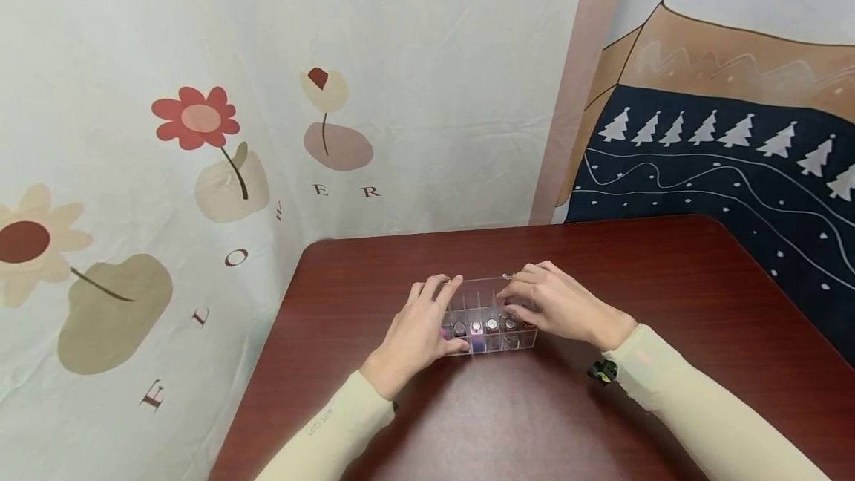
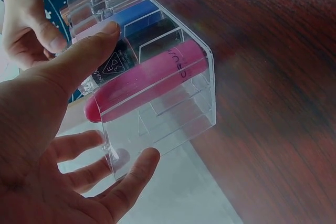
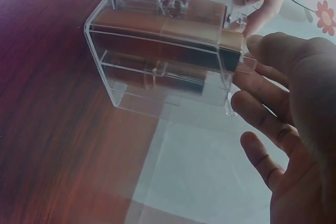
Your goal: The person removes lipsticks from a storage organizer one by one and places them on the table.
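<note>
A clear divided organizer (image 1: 467, 314) stands on the table between both hands, with several cosmetic tubes upright in its front compartments. My left hand (image 1: 415, 324) holds its left end, thumb across the front and fingers behind and beside it. Under that thumb sit a pink tube (image 2: 152, 80), a dark-labelled tube (image 2: 113, 66) and a blue-and-pink tube (image 2: 137, 13). At the right end, my right hand (image 1: 557, 301) reaches over the top. Its thumb touches or nearly touches the top of a brown tube (image 3: 168, 38); its other fingers lie loosely extended behind. A banded tube (image 3: 152, 74) shows in the rear row.
The dark red table (image 1: 467, 414) has rounded far corners. A pale cloth with printed flowers (image 1: 427, 95) hangs behind and to the left. A dark cloth with white trees (image 1: 728, 162) hangs at the right.
</note>
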